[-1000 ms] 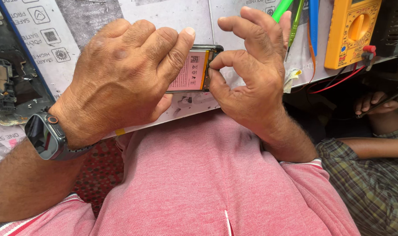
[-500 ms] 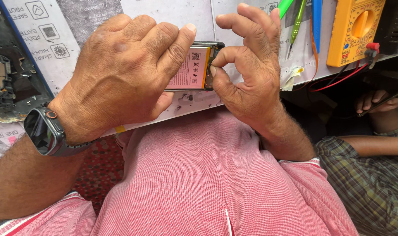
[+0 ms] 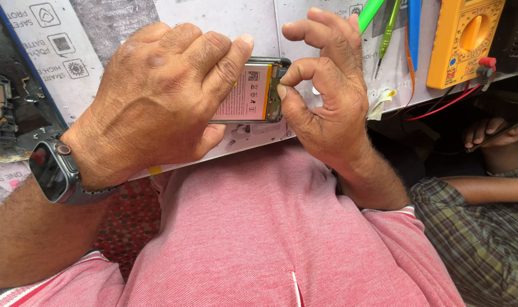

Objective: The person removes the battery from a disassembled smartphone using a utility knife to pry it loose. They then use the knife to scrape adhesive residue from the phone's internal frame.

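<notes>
An opened phone (image 3: 253, 91), its back off and the orange battery exposed, is held flat on the white table (image 3: 213, 23) at its near edge. The left hand (image 3: 156, 102) is clamped over the phone's left part. The right hand (image 3: 327, 96) is pinched, thumb and forefinger together, at the phone's right end, on some small part that cannot be made out. The phone is best kept pressed still, and the pinch kept light and steady.

The person wears a pink polo shirt (image 3: 281, 227) and a dark smartwatch (image 3: 53, 170) on the left wrist.
</notes>
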